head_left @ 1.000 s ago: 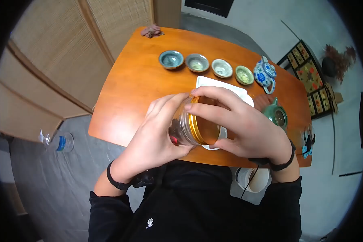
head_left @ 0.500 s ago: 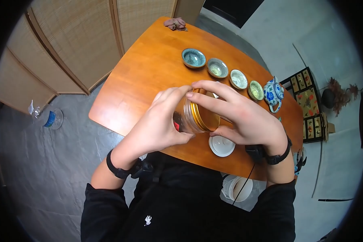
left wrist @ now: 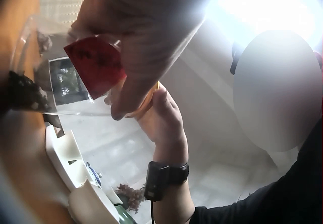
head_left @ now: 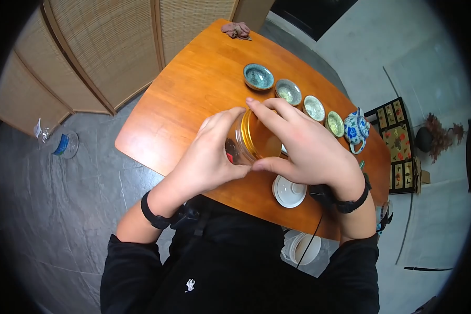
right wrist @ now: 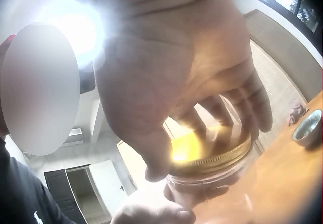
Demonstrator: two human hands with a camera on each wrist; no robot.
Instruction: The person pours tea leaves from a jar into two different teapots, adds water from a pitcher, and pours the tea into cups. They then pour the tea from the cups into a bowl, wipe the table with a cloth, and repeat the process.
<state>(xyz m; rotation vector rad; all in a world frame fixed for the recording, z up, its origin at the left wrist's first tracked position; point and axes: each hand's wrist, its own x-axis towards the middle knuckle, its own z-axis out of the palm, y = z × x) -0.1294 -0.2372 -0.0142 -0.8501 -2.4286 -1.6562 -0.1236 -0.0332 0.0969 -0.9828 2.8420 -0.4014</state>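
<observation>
A clear jar (left wrist: 38, 95) with a red label (left wrist: 98, 67) and dark contents is held up over the table's near side. Its gold lid (head_left: 260, 137) faces right in the head view. My left hand (head_left: 206, 152) grips the jar's body, thumb below and fingers above. The right hand (head_left: 316, 149) curls round the gold lid (right wrist: 209, 158), fingers over the far rim and thumb at the near rim. In the right wrist view the lid sits on the jar's mouth.
Four bowls (head_left: 258, 77) stand in a row beyond the hands, beside a blue-and-white teapot (head_left: 356, 131). A white lidded dish (head_left: 289, 191) is near the table edge, a cloth (head_left: 236, 31) at the far corner. A bucket (head_left: 304, 248) stands below.
The head view has turned, so the table and bowls appear shifted. Both hands remain on the jar; the right fingers and thumb have moved round the lid's rim, closer to the left hand.
</observation>
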